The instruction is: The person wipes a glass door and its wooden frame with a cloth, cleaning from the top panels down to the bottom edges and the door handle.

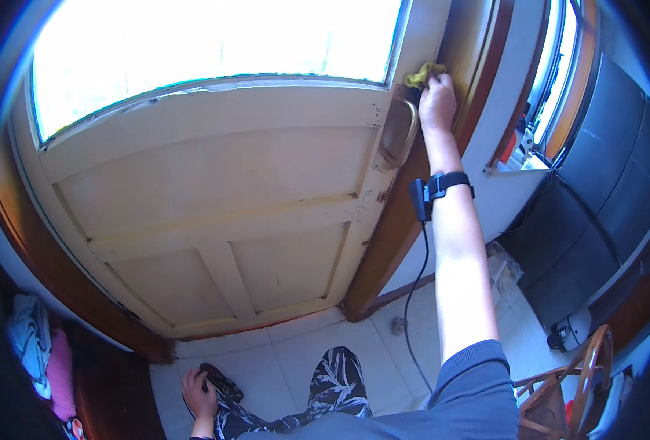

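My right hand (438, 103) reaches far out and grips a bunched yellow cloth (421, 76) at the right edge of a cream painted door (220, 176). The cloth is by the door's edge, just above a metal pull handle (410, 132) on a worn backplate. My fingers hide part of the cloth. My left hand (199, 393) hangs low beside my leg, its fingers loosely curled and apart, with nothing seen in it. Bright glass (209, 38) fills the door's upper part, and paint is flaking along its lower rim.
A strapped wrist device (440, 190) trails a black cable (413, 297) past my right arm. Brown door frames (380, 264) flank the door. On the right are a dark refrigerator-like cabinet (594, 181) and a wooden chair (583, 368). Folded fabrics (33, 346) lie at left.
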Action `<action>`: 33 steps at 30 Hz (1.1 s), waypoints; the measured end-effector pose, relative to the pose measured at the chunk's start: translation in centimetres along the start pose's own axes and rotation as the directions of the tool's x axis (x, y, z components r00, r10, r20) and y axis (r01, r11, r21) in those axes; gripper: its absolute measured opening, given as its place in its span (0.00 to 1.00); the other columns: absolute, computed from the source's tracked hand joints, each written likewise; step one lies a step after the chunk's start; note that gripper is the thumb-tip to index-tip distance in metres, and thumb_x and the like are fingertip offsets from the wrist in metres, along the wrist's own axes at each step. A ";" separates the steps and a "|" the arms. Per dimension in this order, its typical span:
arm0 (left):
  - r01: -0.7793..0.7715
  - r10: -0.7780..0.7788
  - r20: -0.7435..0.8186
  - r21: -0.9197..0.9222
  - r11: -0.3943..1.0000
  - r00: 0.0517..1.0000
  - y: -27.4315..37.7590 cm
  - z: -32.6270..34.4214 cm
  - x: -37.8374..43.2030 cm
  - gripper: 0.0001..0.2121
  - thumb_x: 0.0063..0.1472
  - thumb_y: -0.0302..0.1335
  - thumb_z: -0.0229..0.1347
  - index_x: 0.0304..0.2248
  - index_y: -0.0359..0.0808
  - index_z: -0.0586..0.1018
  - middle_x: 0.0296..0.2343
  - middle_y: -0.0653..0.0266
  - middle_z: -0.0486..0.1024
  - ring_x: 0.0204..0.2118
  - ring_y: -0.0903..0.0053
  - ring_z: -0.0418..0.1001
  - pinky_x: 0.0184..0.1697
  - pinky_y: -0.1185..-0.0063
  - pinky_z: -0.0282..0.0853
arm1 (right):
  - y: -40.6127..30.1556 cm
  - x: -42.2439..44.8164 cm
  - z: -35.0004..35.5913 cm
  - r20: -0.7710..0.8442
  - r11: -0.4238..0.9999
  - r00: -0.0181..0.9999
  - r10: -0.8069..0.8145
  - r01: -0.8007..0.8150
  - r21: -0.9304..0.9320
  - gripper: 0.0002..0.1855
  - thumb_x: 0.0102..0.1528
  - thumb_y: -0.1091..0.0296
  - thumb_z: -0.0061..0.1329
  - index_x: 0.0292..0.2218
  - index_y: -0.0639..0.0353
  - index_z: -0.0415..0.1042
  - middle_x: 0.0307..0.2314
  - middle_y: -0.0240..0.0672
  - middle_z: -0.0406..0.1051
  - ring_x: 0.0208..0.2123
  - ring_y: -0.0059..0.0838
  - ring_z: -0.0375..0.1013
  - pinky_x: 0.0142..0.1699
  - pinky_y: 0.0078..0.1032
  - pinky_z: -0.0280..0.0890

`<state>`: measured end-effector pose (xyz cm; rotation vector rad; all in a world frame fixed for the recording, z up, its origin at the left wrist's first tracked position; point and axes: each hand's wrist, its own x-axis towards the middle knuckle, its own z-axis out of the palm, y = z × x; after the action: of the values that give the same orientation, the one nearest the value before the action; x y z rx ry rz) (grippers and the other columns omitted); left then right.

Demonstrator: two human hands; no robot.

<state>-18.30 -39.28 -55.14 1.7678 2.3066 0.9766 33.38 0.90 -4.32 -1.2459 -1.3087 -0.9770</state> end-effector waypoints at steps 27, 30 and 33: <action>-0.025 0.027 -0.044 0.053 0.998 0.999 5.4 -4.2 -0.8 0.11 0.46 0.23 0.52 0.33 0.37 0.78 0.41 0.59 0.71 0.50 0.61 0.62 0.54 0.67 0.56 | -9.9 -12.8 1.4 0.056 0.962 0.996 0.064 -0.076 0.261 0.20 0.51 0.75 0.42 0.47 0.59 0.69 0.51 0.48 0.60 0.51 0.44 0.64 0.51 0.31 0.64; -0.017 0.020 -0.066 0.053 0.998 0.998 5.6 -4.0 -0.9 0.11 0.46 0.23 0.53 0.33 0.37 0.78 0.41 0.59 0.71 0.50 0.61 0.62 0.54 0.67 0.56 | -8.2 -11.9 1.0 0.019 0.958 0.989 0.149 -0.149 0.246 0.21 0.52 0.73 0.43 0.48 0.65 0.66 0.52 0.52 0.57 0.53 0.47 0.60 0.55 0.33 0.59; -0.031 0.033 -0.054 0.044 0.999 0.998 5.9 -3.8 -0.4 0.11 0.46 0.23 0.53 0.32 0.36 0.78 0.41 0.60 0.71 0.50 0.61 0.62 0.54 0.67 0.56 | -9.7 -12.5 2.0 -0.046 0.936 0.978 0.203 -0.180 0.303 0.21 0.53 0.72 0.43 0.48 0.68 0.65 0.53 0.56 0.54 0.54 0.49 0.57 0.57 0.33 0.56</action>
<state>-14.83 -40.48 -49.11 1.8226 2.3565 0.9991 22.56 -0.18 -16.02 -1.0692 -1.1978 -0.6548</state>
